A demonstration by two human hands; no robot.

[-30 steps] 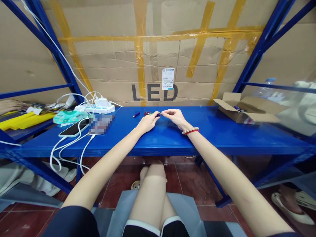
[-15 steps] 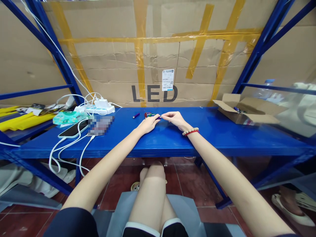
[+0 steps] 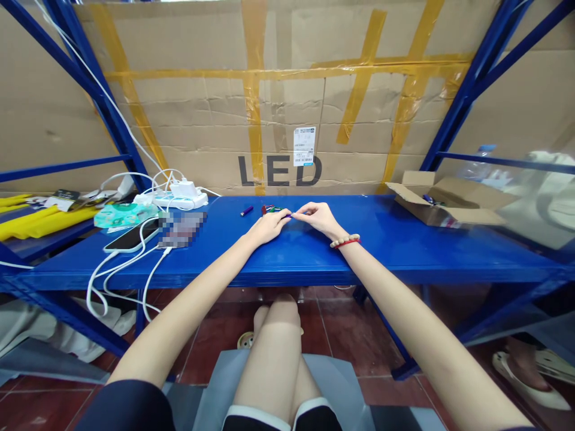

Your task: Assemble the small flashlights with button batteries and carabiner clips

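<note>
On the blue table, my left hand (image 3: 271,225) lies low with its fingers bent together at one end of a small dark blue stick-like piece (image 3: 290,216). The fingertips of my right hand (image 3: 320,217) are pinched at the other end of that piece. Most of it is covered by the fingers, so its exact kind does not show. Just beyond my left hand lie several small pieces with red (image 3: 264,209) and green (image 3: 274,209) parts, partly hidden. A short purple cylinder (image 3: 247,211) rests apart from them, further left.
Left on the table (image 3: 381,251) are a phone (image 3: 132,238), a green tissue pack (image 3: 126,214), a white power strip (image 3: 200,200) and loose cables. An open cardboard box (image 3: 415,209) with small dark items stands at the right. A large taped carton (image 3: 206,131) closes off the back.
Both hands stay almost in place over the small piece, with only slight finger movement. The whole view has shifted a little.
</note>
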